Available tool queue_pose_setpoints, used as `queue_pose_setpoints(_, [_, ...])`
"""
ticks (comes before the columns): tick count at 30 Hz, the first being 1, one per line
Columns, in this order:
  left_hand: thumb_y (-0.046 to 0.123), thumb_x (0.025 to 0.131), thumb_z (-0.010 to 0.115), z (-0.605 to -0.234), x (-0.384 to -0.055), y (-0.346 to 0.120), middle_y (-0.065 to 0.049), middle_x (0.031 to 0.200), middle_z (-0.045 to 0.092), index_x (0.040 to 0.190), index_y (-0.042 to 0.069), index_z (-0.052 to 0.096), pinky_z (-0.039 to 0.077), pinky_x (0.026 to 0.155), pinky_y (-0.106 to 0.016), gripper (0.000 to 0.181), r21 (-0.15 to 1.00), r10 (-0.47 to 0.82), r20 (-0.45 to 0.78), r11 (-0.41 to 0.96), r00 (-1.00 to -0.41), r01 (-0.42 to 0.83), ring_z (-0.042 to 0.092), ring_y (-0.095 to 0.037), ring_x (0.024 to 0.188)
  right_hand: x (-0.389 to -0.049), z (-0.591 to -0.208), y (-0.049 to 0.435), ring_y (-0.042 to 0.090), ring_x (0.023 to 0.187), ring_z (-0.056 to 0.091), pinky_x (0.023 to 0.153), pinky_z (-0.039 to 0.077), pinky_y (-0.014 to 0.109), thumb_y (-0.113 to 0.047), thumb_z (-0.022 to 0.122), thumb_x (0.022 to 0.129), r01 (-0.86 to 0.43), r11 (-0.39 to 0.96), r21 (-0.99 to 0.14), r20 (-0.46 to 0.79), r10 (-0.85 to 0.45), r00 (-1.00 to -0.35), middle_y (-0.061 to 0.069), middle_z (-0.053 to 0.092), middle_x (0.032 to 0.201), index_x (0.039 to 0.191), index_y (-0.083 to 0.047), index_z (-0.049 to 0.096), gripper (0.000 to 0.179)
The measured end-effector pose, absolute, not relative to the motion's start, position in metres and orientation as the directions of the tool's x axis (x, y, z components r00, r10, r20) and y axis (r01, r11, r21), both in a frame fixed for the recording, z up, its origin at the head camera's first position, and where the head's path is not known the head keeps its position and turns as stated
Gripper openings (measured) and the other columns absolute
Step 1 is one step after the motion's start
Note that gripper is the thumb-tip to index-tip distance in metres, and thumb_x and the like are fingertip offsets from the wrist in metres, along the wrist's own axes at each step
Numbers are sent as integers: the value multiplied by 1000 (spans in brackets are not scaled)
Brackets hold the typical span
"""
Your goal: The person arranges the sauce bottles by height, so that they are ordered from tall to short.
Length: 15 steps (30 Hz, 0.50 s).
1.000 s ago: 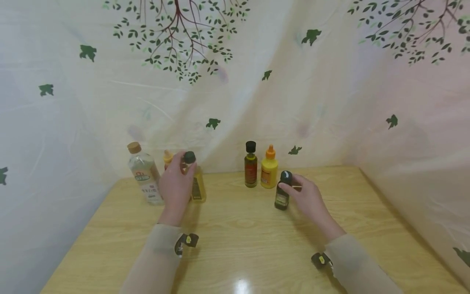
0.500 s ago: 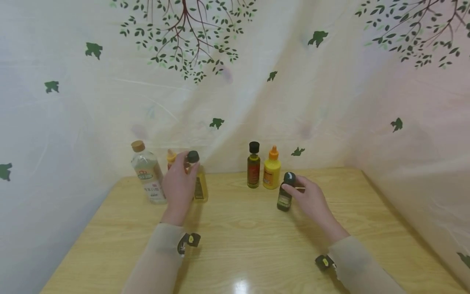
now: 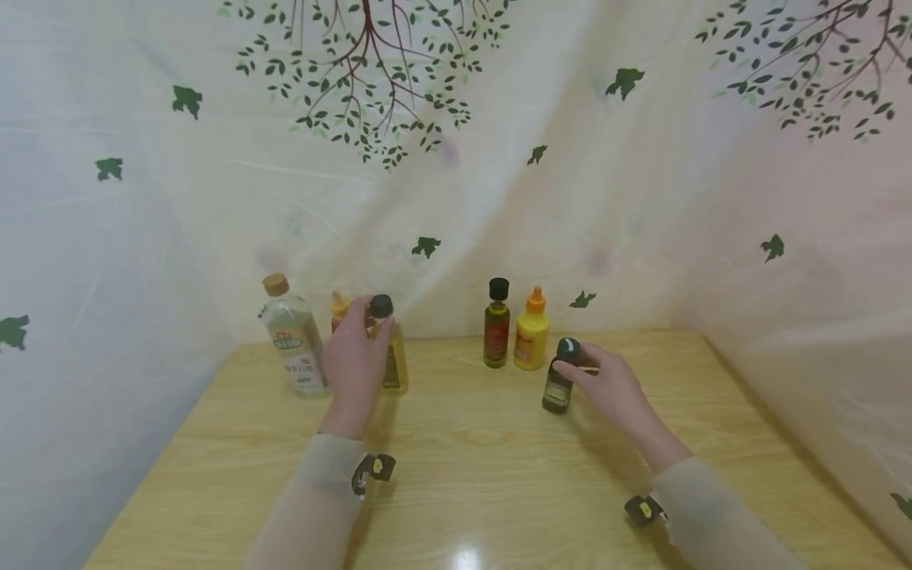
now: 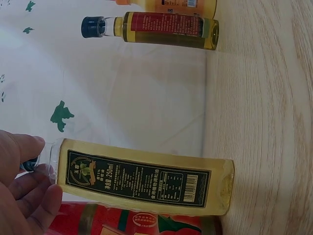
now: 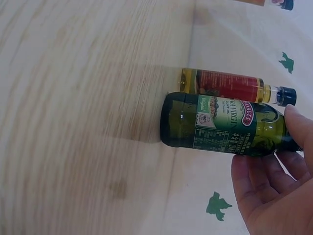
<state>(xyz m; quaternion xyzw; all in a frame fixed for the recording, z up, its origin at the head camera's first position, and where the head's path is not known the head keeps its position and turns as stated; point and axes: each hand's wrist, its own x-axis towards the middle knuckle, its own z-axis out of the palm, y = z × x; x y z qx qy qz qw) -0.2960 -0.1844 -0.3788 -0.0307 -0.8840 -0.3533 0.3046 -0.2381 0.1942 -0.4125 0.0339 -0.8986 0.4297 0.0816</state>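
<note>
My left hand [image 3: 352, 368] grips a rectangular bottle of golden cooking oil [image 4: 146, 178] by its neck, just under the dark cap. The oil bottle stands upright on the table, its black label showing in the left wrist view. On the right, a small dark green olive oil bottle [image 5: 225, 122] leans a little in my right hand [image 3: 616, 388]. Thumb and fingers hold it around the neck, and its base is right at the tabletop. A red squeeze bottle with a yellow top [image 3: 340, 307] is partly hidden behind my left hand.
Left of that hand stands a large clear bottle with a brown cap [image 3: 295, 348]. Between the hands, toward the back, are a slim red-labelled oil bottle [image 3: 496, 328] and a yellow squeeze bottle [image 3: 530, 336]. A leaf-patterned cloth [image 3: 399, 206] hangs behind the wooden table [image 3: 456, 467].
The head view has shifted slightly, so everything sits a little further right in it. Both hands keep the same bottles, with no clear movement over the table.
</note>
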Motion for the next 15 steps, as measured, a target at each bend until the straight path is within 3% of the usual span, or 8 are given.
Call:
queue_pose_setpoints(9, [28,105,80,-378,-299,-186,-15,124,79,145,12,64,60,84,-58,46,602,-155,557,752,-816,268,77,-37,104,-239,-408,193,45,131,66,110,54,62,-42,74,108,-122,642,-757,168,11,-986,17,74,136,137,-7,72,46])
queue_pose_setpoints(15, [27,105,79,-377,-302,-185,-16,129,77,147,11,63,60,90,-58,48,619,-146,537,738,-831,270,76,-37,110,-239,-406,192,47,132,66,110,54,63,-42,74,108,-118,647,-753,166,13,-986,18,74,136,136,-7,72,45])
